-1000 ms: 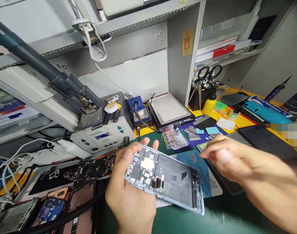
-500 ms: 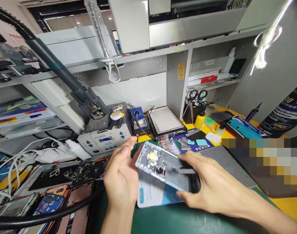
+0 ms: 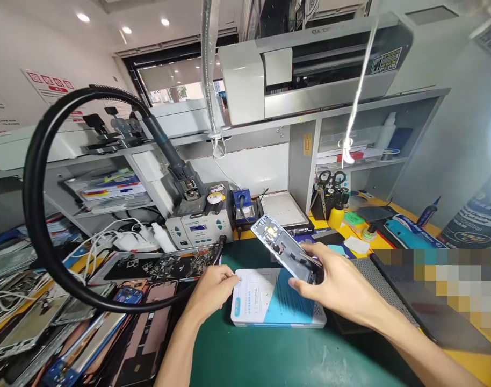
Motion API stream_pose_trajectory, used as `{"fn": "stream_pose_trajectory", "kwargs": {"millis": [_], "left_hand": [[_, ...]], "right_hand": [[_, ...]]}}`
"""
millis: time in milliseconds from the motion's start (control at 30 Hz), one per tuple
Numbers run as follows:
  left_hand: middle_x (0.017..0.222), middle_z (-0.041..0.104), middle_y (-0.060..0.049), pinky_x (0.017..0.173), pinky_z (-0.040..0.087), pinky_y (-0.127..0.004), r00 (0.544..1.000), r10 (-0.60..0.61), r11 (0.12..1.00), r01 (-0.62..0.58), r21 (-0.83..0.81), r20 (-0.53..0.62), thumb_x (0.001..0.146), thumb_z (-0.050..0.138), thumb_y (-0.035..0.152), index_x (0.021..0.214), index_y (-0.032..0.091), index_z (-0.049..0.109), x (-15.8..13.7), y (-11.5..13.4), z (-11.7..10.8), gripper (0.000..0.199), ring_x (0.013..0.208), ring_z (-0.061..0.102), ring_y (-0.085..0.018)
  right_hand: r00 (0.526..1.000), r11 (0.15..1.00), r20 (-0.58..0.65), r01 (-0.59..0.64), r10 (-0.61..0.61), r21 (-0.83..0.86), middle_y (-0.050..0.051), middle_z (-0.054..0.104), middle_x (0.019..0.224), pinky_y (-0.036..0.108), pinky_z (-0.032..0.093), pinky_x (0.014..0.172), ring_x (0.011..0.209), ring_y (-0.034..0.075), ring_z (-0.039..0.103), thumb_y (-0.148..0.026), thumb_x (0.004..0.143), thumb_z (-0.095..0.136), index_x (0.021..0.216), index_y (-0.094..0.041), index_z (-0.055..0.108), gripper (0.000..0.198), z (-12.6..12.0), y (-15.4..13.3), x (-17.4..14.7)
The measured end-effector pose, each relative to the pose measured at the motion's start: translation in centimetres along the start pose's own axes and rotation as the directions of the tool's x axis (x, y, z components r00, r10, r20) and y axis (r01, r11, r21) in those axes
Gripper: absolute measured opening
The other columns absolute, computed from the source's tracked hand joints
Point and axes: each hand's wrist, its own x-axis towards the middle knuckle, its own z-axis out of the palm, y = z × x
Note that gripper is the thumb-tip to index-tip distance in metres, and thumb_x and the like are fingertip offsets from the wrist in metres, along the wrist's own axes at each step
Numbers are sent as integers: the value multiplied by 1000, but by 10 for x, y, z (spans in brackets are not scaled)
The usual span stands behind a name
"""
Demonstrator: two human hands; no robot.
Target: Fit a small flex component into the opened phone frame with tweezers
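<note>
My right hand (image 3: 330,271) grips an opened phone (image 3: 286,246) by its lower end. The phone is tilted, its inner parts and a yellow patch facing up. Below it a flat white-and-blue box (image 3: 265,293) lies on the green mat (image 3: 245,355). My left hand (image 3: 215,287) has its fingers closed, thumb and forefinger together at the box's far left corner. Whether they pinch the box or something small cannot be made out.
Phone parts and opened phones (image 3: 146,333) crowd the left side. A thick black hose (image 3: 28,188) loops from the hot-air station (image 3: 197,228) across them. Behind stand a soldering station (image 3: 245,207) and a flat heating plate (image 3: 283,209). A yellow bottle (image 3: 336,215) and tools stand at right.
My left hand has come away from beside the phone, down to the box's corner, and its fingers have closed. My right hand still holds the phone. The camera's view has tilted up.
</note>
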Motion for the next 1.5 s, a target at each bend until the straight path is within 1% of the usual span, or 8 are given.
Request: {"fn": "stream_pose_trajectory", "kwargs": {"millis": [300, 567, 667, 767, 867, 967, 1200, 1500], "left_hand": [[127, 66, -10, 87, 59, -47, 999, -9, 992, 13, 127, -31, 97, 66, 37, 128, 18, 63, 2, 4, -4, 37, 105, 68, -26], [125, 67, -10, 86, 60, -46, 985, 124, 989, -112, 101, -122, 97, 65, 37, 127, 18, 63, 10, -7, 5, 35, 103, 69, -25], [126, 67, -10, 86, 59, -46, 937, 263, 960, -231, 157, -231, 97, 65, 37, 127, 18, 63, 10, -9, 9, 35, 103, 69, -25], [128, 66, -10, 90, 58, -47, 851, 418, 895, -328, 301, -317, 98, 64, 36, 126, 19, 64, 7, -10, 14, 33, 106, 68, -25], [129, 66, -10, 91, 57, -47, 796, 537, 801, -378, 464, -279, 98, 63, 36, 123, 21, 65, 2, -10, 16, 29, 107, 67, -24], [128, 67, -10, 91, 57, -46, 778, 596, 713, -400, 575, -198, 99, 62, 35, 121, 21, 66, -1, -10, 14, 27, 106, 67, -24], [123, 69, -9, 88, 59, -44, 812, 581, 620, -401, 674, -51, 99, 62, 35, 118, 20, 67, -5, 0, 5, 25, 102, 68, -22], [122, 68, -9, 87, 59, -45, 880, 467, 636, -400, 660, 84, 98, 64, 36, 121, 19, 66, -1, 11, -12, 28, 101, 69, -23]], "right_hand": [[1000, 1000, -9, 29, -29, 6, 15, 72, 126, 45, 56, 88, 110, 35, 71, -45, 78, 71, 123, -17, 69, 53, -1, -7, -3], [999, 999, -7, 38, -38, 2, 14, 73, 122, 43, 56, 86, 105, 34, 72, -46, 78, 71, 123, -17, 68, 54, -4, -7, -4], [999, 999, 0, 53, -53, 3, 12, 74, 119, 43, 55, 87, 104, 33, 72, -46, 79, 70, 122, -17, 69, 52, -3, -8, -4], [999, 999, 3, 52, -52, 4, 13, 73, 122, 44, 54, 89, 107, 34, 71, -46, 79, 70, 120, -17, 69, 50, -3, -8, -4], [999, 999, 7, 44, -44, 4, 15, 71, 127, 46, 54, 89, 110, 36, 70, -46, 79, 70, 120, -16, 69, 51, -2, -8, -3], [999, 999, 14, 41, -41, 4, 15, 70, 127, 47, 54, 91, 110, 36, 70, -47, 80, 70, 123, -16, 67, 53, -2, -8, -3], [999, 1000, 9, 31, -31, 2, 15, 69, 129, 47, 52, 95, 113, 36, 68, -47, 79, 71, 125, -15, 65, 57, -1, -7, -2], [1000, 1000, 13, 23, -23, -4, 14, 69, 127, 45, 53, 92, 110, 34, 69, -48, 79, 71, 121, -18, 66, 52, -1, -5, -2]]}}
